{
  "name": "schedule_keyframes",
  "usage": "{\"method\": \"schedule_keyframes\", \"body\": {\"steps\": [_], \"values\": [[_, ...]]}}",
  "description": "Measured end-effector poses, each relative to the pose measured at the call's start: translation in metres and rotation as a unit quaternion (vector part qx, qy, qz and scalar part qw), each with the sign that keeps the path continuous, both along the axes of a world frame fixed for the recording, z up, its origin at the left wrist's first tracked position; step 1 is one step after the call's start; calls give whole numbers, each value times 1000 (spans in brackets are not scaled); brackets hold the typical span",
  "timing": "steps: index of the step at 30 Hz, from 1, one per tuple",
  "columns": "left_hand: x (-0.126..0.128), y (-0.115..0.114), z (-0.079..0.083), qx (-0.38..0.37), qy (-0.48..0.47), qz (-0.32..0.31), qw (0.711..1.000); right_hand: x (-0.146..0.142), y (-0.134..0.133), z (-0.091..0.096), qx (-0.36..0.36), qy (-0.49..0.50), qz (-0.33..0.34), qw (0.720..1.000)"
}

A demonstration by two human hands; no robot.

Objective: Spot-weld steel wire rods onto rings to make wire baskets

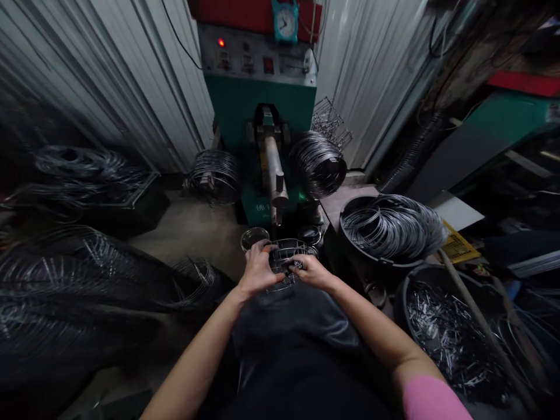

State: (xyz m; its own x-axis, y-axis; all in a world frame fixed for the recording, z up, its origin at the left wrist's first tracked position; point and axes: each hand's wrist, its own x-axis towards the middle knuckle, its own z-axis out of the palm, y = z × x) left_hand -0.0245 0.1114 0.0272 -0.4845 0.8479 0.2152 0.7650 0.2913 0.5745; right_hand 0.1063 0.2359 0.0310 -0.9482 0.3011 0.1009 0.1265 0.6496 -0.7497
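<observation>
A round wire basket (286,252) of thin metal bars rests close to my lap, below the tip of a welding machine (275,169). My left hand (258,269) grips its left side, thumb and fingers spread around the wires. On the right side, my right hand (312,272) is closed on a small bundle of short metal rods (298,264), their ends showing between the fingers. That hand is right against the basket; whether it touches the wires I cannot tell. A small round metal bowl (254,238) stands just beyond my left hand.
Wire ring coils (214,175) hang left of the machine arm, with more rings (321,166) on its right. A black tub of rings (394,227) and a bucket of short metal pieces (441,326) stand at right. Wire bundles (79,280) lie at left.
</observation>
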Motion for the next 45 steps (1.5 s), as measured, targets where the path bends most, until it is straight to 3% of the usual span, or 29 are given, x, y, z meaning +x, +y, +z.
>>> {"method": "schedule_keyframes", "body": {"steps": [6,16,21,31,39,45], "values": [[-4,0,0,8,-11,-17,1000,6,3,10,43,4,58,997],[-12,5,2,2,-12,-11,1000,-2,10,-3,63,66,66,994],[-24,10,-4,32,-20,-23,999,-11,17,-8,92,76,75,990],[-48,23,-16,71,-31,-14,997,-34,27,-13,112,59,65,990],[-69,42,-9,65,-73,-3,995,-56,40,2,128,52,31,990],[-69,46,-2,39,-60,17,997,-56,37,-1,139,54,-2,989]]}}
